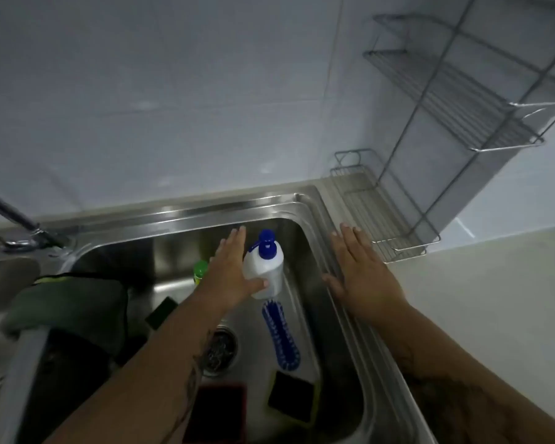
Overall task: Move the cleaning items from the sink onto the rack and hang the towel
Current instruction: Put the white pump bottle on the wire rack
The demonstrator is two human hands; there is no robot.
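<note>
A white pump bottle (265, 269) with a blue top stands in the steel sink (305, 251) near its far right corner. My left hand (229, 270) lies against the bottle's left side, fingers straight, thumb touching its front. My right hand (362, 274) hovers flat over the sink's right rim, fingers apart. In the basin lie a blue brush (281, 334), a yellow-and-black sponge (290, 400), a dark sponge (161, 312), a red pad (218, 408) and a green-capped bottle (201, 270). A dark green towel (68, 306) is draped over the sink's left divider. The wire rack (446, 100) stands at the right.
The rack's lowest tier (382, 213) sits on the pale counter (478, 299) just right of the sink. A faucet (10, 219) reaches in from the far left. The drain (220, 350) is in the basin's middle. White tiled wall rises behind.
</note>
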